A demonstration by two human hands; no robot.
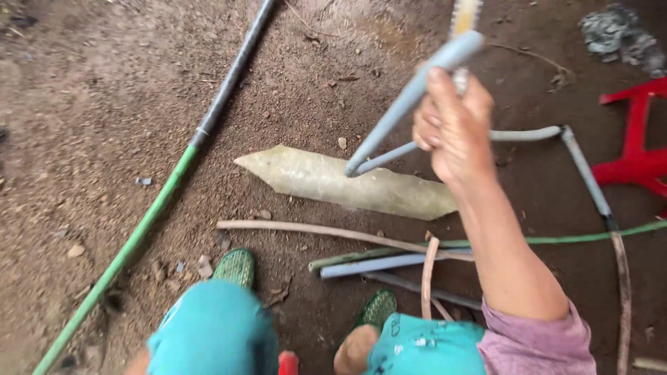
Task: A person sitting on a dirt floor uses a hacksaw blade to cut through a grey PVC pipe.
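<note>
While the grey bent rod (410, 97) stands raised at 1 o'clock, I log it clenched in the right hand (455, 128), fingers wrapped round both its limbs, its bend tip just over the pale translucent sheet (347, 184) at centre. I see no left hand. At 5 o'clock I note a bundle of loose sticks and rods (389, 260); at 9 o'clock a green-and-black pole (149, 219); at 3 o'clock a red plastic stool (636, 139); all on bare dirt ground (90, 104).
</note>
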